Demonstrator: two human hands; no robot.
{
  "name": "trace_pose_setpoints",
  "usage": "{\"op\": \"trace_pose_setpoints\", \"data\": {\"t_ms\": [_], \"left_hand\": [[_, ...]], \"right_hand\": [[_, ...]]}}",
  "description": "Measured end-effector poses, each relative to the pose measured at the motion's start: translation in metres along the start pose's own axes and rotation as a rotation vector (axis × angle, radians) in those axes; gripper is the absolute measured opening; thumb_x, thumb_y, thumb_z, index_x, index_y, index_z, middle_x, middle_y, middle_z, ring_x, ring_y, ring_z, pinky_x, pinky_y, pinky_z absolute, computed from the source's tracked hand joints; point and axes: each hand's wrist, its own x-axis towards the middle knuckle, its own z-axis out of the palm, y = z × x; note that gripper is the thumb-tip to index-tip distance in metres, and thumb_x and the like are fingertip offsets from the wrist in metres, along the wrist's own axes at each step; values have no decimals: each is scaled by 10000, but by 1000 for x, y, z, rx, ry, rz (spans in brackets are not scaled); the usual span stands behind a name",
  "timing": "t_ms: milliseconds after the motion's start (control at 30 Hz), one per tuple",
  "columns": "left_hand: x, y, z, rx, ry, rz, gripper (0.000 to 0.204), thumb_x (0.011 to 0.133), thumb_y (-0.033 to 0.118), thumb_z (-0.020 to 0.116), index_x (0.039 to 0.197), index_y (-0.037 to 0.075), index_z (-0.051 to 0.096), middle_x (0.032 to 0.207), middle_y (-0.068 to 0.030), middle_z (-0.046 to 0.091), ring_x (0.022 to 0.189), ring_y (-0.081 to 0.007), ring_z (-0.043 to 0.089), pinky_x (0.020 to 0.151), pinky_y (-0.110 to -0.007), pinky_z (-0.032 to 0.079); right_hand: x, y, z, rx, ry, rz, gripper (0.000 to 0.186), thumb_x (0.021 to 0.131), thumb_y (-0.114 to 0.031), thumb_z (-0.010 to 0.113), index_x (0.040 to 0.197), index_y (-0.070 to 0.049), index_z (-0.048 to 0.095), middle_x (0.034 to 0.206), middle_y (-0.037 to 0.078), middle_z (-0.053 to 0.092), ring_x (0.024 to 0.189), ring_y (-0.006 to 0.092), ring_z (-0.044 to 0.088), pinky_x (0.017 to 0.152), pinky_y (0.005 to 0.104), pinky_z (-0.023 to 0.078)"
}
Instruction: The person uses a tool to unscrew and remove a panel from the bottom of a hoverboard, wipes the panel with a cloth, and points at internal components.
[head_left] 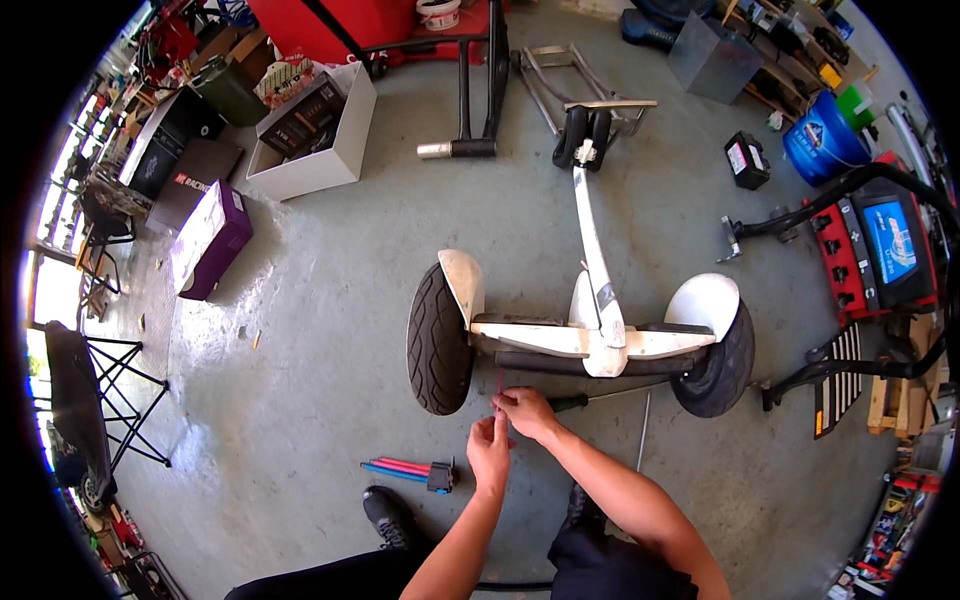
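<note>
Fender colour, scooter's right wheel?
White: the fender sits over the dark tyre; best seen in the head view, the only one here.

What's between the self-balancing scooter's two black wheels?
In the head view: its white body, with a long white stem joined to it, and a black bar.

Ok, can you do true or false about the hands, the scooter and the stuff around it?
1. The left hand and right hand are close together. True.
2. Both hands wear gloves. False: they are bare.
3. A thin pink rod points from the hands toward the scooter. True.
4. The scooter has four big wheels. False: it has two big wheels.
5. A purple and white box is left of the scooter. True.
6. A pink bucket stands on the far right. False: a blue bucket does.
</note>
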Motion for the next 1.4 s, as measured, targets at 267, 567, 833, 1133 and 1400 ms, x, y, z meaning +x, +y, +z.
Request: {"op": "trace_pose_setpoints", "data": {"t_ms": [267,567,833,1133,1400], "left_hand": [[-7,12,-3,544,96,160,314,939,303,672,891,-8,665,800,-151,706,674,-248,667,651,-365,510],[-1,12,3,-698,-155,-594,370,1033,362,503,803,79,565,646,30,539,555,-137,482,554,-273,419],[-2,-3,-7,-249,-228,-104,334,1031,311,521,882,28,620,739,-59,631,627,-160,566,593,-333,462],[-3,2,6,19,44,-15,307,956,309,670,885,14,621,743,-63,659,609,-145,599,603,-313,515],[5,-5,-8,-680,-363,-438,256,965,292,662,927,41,633,817,-52,694,713,-160,662,702,-313,540]], "right_hand": [[-2,-3,5,-63,70,2,309,965,-312,598,919,-35,726,760,120,695,690,222,663,650,357,508],[3,3,3,119,-36,123,349,957,-356,587,916,-34,715,803,152,703,725,254,674,681,377,514],[1,5,0,2,51,-24,322,955,-334,618,925,-35,735,806,101,719,723,175,671,666,336,511],[-1,-1,-5,-8,50,-29,359,942,-369,615,871,-33,719,769,136,695,694,262,667,649,379,505],[-19,-18,-29,-313,74,-13,345,897,-418,664,960,-84,720,839,109,715,726,314,660,722,396,528]]}}
